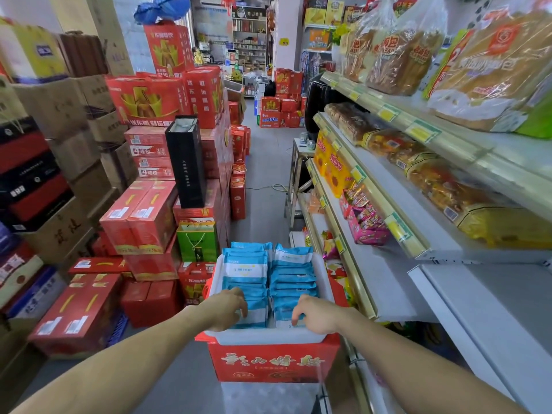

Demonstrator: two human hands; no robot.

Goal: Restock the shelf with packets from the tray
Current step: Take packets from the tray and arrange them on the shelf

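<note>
I see the left hand (228, 309) and the right hand (313, 315) side by side, each with fingers curled over the tops of the nearest blue-and-white packets (294, 276), which stand in two rows in the white tray (268, 337). The tray sits on a red carton (273, 364) on the grey aisle floor (263, 174). Just right of it runs the shelf (388, 282), its upper boards carrying bagged bread (397, 55), and stacked red boxes (140, 210) line the left side.

Rectangular white tray (263, 336): smooth matt plastic. Blue-and-white packets (294, 276): slick plastic film, slight sheen. Red box (273, 364) beneath: glossy printed cardboard. Pale shelf (388, 279): smooth painted metal.
</note>
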